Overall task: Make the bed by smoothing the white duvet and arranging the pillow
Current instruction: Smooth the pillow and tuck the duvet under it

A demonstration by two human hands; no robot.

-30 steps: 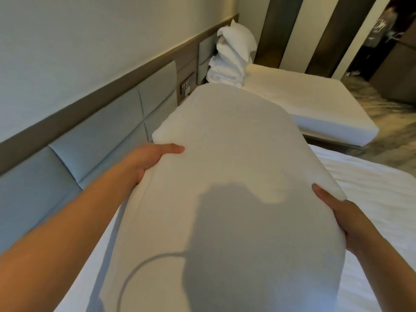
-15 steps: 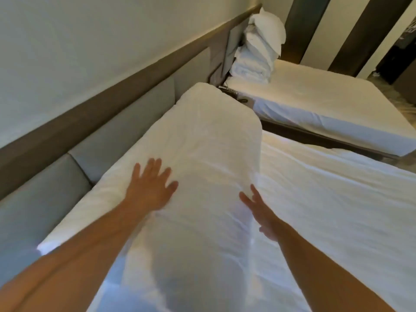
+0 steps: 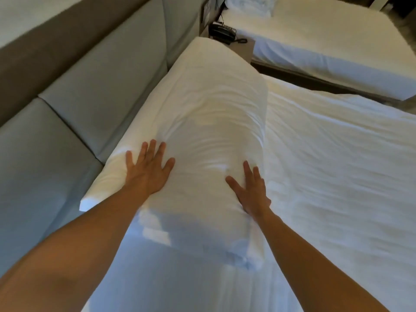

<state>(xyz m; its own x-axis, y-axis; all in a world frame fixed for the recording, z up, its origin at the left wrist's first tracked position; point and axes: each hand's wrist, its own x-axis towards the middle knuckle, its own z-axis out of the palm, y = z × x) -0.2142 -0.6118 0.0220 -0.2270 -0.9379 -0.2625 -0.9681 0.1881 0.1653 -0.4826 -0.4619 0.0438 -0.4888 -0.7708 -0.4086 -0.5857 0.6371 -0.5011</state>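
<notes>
Head view: pressing the pillow flat along the headboard

Both hands lie flat on the pillow (image 3: 202, 113) and grasp nothing. The left hand (image 3: 147, 171) has its fingers spread on the side nearer the headboard (image 3: 101, 93). The right hand (image 3: 251, 190) has its fingers straight on the edge nearer the white duvet (image 3: 337, 165). The pillow lies lengthwise at the head of the bed, touching the padded grey headboard, with shallow creases across its cover between the hands and beyond them. To do this step well, I judge that the palms should sweep with even pressure from the middle toward the far end, so the filling spreads and the creases run out instead of bunching. The long edge should finish parallel to the headboard, with both corners squared. The duvet just beside the pillow shows fine wrinkles and probably needs flat strokes of its own. Farther off, a dark telephone (image 3: 222, 33) sits on a nightstand (image 3: 244, 50), and a second bed (image 3: 315, 41) stands beyond it
</notes>
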